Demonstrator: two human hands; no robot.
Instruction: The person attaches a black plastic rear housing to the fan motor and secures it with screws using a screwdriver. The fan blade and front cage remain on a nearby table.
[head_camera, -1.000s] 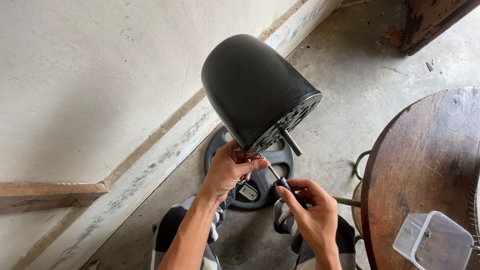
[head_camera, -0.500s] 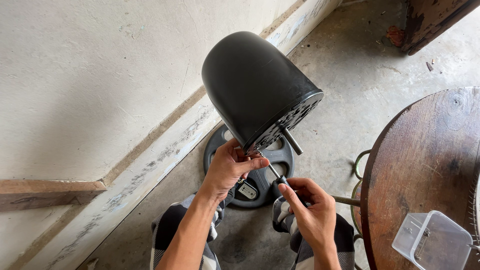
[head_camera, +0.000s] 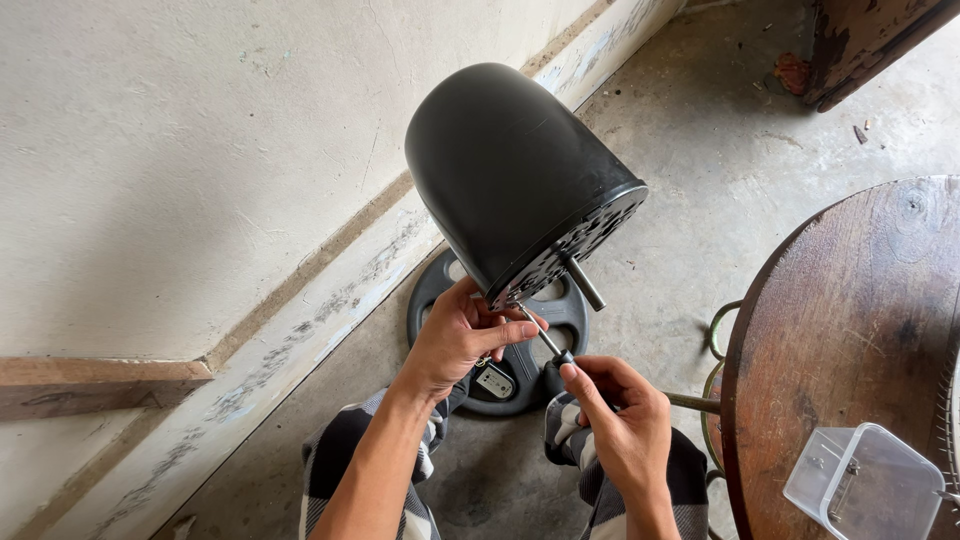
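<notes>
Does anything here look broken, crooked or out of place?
The black fan motor housing is tipped over at a slant, its vented face bare with only a metal shaft sticking out. The left hand steadies its rim while the right hand works a screwdriver into it. Nothing looks spilled.

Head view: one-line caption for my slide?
Left hand steadies a black fan motor housing while the right hand drives a screwdriver into its face.

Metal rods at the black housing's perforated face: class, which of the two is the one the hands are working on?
The thinner one, the screwdriver shaft, running from the right hand to the housing rim beside the left hand. The thicker bare shaft juts out untouched.
</notes>
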